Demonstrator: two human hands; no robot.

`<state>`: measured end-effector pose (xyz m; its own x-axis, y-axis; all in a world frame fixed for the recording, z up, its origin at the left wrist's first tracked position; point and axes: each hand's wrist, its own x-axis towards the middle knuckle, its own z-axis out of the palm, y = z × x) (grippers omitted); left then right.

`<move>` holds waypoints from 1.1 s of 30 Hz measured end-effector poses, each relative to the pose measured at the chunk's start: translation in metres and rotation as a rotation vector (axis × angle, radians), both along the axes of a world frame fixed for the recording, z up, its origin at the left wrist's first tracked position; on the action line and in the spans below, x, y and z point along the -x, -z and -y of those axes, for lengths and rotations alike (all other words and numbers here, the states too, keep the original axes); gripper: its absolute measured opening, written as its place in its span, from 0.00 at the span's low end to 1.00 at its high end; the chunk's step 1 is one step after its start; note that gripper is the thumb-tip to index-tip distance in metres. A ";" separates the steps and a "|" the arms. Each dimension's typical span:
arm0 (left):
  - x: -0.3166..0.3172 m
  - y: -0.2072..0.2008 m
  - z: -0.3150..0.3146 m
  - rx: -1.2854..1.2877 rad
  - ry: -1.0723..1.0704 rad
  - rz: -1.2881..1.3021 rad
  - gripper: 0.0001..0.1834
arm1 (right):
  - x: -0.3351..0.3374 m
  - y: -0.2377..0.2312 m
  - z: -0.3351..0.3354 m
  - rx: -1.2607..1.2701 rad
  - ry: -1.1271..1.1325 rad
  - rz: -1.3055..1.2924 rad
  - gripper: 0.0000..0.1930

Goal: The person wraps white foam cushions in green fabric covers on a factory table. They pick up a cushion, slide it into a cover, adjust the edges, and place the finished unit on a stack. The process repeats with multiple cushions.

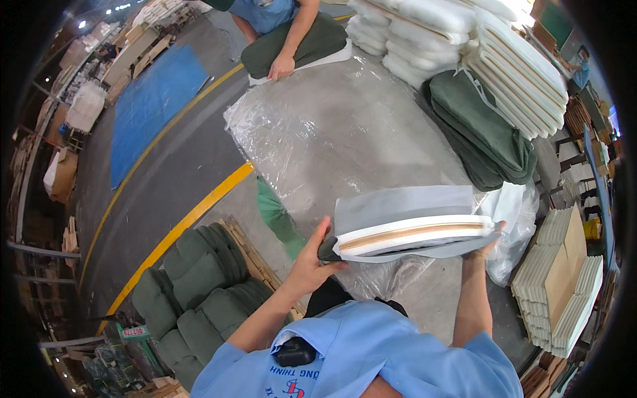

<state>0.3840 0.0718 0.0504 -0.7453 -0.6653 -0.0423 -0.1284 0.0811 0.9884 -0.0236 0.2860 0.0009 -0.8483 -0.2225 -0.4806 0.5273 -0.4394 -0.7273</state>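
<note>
In front of my body I hold a seat cushion [411, 237] on its edge, above the near side of a plastic-covered table [345, 132]. White padding and a thin tan board show along its side. Pale grey fabric [405, 200] spreads from it, and a bit of dark green cloth shows at its left end. My left hand [313, 262] grips that left end, thumb underneath and fingers up the side. At the other end, my right hand [486, 247] is closed on the cushion and grey fabric, its fingers partly hidden.
Across the table a co-worker's hand [282, 66] rests on a dark green cushion [298, 50]. Green covers [478, 126] lie at the right, beside stacked white padded boards [517, 73]. Green cushions [206, 285] are piled lower left; pale panels [554, 285] stand lower right.
</note>
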 end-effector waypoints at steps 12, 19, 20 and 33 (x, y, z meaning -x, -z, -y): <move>-0.027 0.040 -0.078 -0.517 0.166 0.151 0.60 | 0.046 0.016 0.058 0.079 -0.106 -0.254 0.41; 0.023 0.028 -0.055 -0.935 0.442 -0.023 0.59 | 0.038 -0.016 0.073 0.181 -0.187 -0.309 0.40; 0.040 0.024 -0.056 -0.869 0.411 -0.020 0.57 | 0.034 -0.022 0.071 0.145 -0.250 -0.324 0.39; 0.187 -0.009 -0.058 -0.092 0.360 0.025 0.42 | -0.001 -0.095 0.035 -0.772 -0.415 -1.056 0.29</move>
<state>0.1970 0.1301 0.0596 -0.9290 -0.3533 -0.1104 -0.1317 0.0368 0.9906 -0.0222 0.2508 0.0957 -0.8223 -0.5207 0.2293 -0.4320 0.3091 -0.8472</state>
